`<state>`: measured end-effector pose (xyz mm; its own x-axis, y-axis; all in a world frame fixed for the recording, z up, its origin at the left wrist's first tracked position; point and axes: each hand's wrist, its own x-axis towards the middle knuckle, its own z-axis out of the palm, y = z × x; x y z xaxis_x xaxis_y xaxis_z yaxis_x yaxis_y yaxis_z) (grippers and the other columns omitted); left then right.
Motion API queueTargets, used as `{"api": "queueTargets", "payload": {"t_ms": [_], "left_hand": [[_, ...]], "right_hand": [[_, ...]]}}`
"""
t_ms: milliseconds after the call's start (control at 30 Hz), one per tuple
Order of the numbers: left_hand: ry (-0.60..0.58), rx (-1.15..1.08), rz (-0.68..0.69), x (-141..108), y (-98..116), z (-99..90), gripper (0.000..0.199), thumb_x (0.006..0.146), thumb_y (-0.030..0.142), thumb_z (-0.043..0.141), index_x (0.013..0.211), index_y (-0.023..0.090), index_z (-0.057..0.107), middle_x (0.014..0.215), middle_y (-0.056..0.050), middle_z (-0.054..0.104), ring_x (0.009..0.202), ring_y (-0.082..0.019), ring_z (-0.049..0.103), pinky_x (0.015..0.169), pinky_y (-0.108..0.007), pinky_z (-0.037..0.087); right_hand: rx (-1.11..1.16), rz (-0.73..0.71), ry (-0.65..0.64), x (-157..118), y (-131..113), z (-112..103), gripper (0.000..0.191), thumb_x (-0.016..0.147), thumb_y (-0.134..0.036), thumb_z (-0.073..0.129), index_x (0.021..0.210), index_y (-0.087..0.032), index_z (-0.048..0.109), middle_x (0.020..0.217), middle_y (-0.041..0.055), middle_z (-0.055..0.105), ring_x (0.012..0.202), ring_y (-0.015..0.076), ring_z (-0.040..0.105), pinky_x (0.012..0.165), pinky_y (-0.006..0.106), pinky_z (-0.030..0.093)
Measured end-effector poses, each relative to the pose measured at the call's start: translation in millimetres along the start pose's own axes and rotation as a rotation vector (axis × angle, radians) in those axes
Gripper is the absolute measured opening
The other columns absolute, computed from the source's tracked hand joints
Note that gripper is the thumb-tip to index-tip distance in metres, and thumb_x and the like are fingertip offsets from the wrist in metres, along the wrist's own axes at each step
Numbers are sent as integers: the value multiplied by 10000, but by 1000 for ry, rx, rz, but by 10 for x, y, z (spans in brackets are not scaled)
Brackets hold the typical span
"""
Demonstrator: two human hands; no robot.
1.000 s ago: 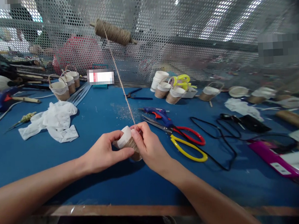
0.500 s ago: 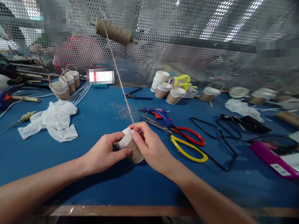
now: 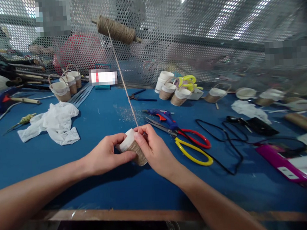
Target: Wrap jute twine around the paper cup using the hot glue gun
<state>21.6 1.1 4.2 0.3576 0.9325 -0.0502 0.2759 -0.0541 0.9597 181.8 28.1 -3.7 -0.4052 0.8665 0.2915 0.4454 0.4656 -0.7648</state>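
Observation:
Between my two hands is a small white paper cup [image 3: 128,140] whose lower part is wrapped in brown twine, held tilted above the blue table. My left hand [image 3: 107,154] grips its left side, thumb on the twine and fingers behind. At the right, my right hand [image 3: 154,148] has thumb and fingers pinched on the cup near the rim, where the strand of twine [image 3: 123,84] meets it. The strand runs taut up to a twine spool [image 3: 115,30] on a stick at the mesh panel.
Right of my hands lie scissors [image 3: 194,152] with red and yellow handles and a blue glue gun [image 3: 162,117]. Pliers [image 3: 143,99] lie behind. White cloth [image 3: 52,124] is at the left, twine-wrapped cups [image 3: 61,91] at the back, a magenta power strip [image 3: 278,164] at the right.
The cup has turned slightly between my hands, showing more of its white rim. Both hands stay in nearly the same place, still holding it.

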Motion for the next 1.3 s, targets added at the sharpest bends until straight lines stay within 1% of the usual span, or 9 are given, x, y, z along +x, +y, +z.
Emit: {"api": "queueTargets", "payload": {"t_ms": [67,200,267,500,700,900,967,1167,1300], "left_hand": [[-15,-13,2,-6,19,-14,187,710,283,573,795,122,531,728,4,517,674,-125,447,626,-245,361],[-11,-66,-5,2,19,-33,161,720,284,541,747,130,503,672,25,470,617,-102,407,575,-226,335],[-27,-66,-22,13,5,-33,147,697,256,555,745,129,498,663,31,463,603,-97,397,561,-221,328],[2,-26,-2,39,-5,-38,89,693,204,548,717,138,494,661,32,474,620,-103,416,583,-225,342],[-6,-15,24,43,12,-50,69,696,174,534,727,137,485,676,35,466,630,-101,414,598,-219,345],[-9,16,41,36,27,-52,49,694,162,528,715,144,488,672,40,472,633,-105,426,607,-218,354],[-10,16,42,40,24,-56,51,690,165,528,708,144,485,666,40,468,629,-105,424,603,-218,352],[-46,-113,31,51,6,-44,92,684,197,531,735,137,484,683,31,474,626,-103,432,602,-225,360],[2,-164,19,55,-8,-22,120,697,255,512,673,151,457,648,36,452,607,-105,433,588,-233,362]], "right_hand": [[-17,-6,8,-6,1,5,151,882,-323,377,871,-187,440,814,54,549,724,163,534,648,321,442],[-42,-36,10,-10,11,22,121,883,-305,378,862,-195,422,842,59,542,748,161,526,686,333,440],[-47,-55,10,-7,16,28,115,881,-303,384,851,-197,417,844,60,540,752,162,522,694,333,437],[-13,23,-39,15,-1,-16,146,884,-314,377,876,-187,451,864,70,554,774,173,532,687,334,441],[-13,16,-33,32,21,-1,133,876,-314,386,851,-193,437,833,60,553,768,175,531,690,336,444],[-13,-4,-2,30,1,26,136,877,-314,375,820,-197,415,891,77,543,787,175,536,715,341,445],[-13,-9,1,34,3,32,137,878,-314,374,831,-193,420,882,76,541,792,177,537,718,345,447],[-12,-23,7,36,36,67,136,878,-324,384,833,-200,416,846,62,524,773,174,530,715,348,449],[-12,-49,11,19,23,93,140,875,-333,388,834,-201,413,847,62,512,776,178,516,730,358,437]]}}
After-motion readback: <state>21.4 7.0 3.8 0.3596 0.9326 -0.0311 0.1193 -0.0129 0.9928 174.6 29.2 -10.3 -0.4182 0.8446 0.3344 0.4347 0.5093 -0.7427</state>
